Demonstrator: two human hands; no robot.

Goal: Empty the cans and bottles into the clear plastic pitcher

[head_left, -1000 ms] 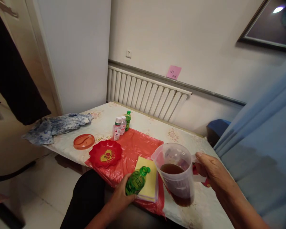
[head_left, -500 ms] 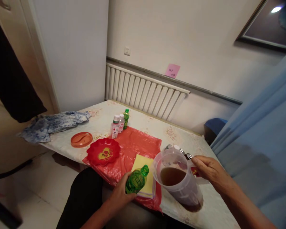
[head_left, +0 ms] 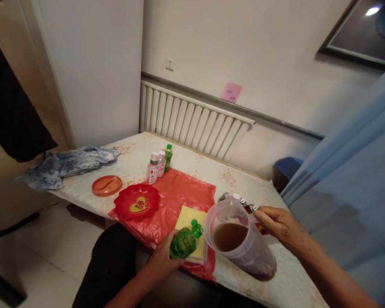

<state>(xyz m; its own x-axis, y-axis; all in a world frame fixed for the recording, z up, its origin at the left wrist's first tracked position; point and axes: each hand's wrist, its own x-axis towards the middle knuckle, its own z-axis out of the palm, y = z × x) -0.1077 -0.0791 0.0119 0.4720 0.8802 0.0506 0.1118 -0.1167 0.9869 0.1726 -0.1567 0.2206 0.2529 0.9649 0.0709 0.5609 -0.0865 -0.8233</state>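
One green bottle [head_left: 183, 244] tilts, gripped by the left hand [head_left: 165, 257], above the near edge of the table [head_left: 192, 161]; the right hand [head_left: 279, 226] clasps a tipped pitcher [head_left: 252, 259] of brown liquid [head_left: 230, 237].

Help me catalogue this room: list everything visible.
pitcher: 1, translucent, right
liquid: 1, brown, inside pitcher
bottle: 1, green, beside pitcher
sheet: 1, red, centre
standing bottle: 1, green, near sheet
small bottles: 2, pinkish, near sheet
cans: 2+, dark, behind pitcher
pile: 1, yellow, on sheet
tray: 1, red, on sheet
dish: 1, orange, near tray
tablecloth: 1, pale, under sheet
cloth: 1, blue-white, left
radiator, socket, panel: 1 each, white, background
note: 1, pink, background
picture: 1, dark, upper right
curtain: 1, blue, right
garment: 1, black, left
leg: 1, black, bottom
left hand: 1, bare, holding bottle
right hand: 1, bare, holding pitcher
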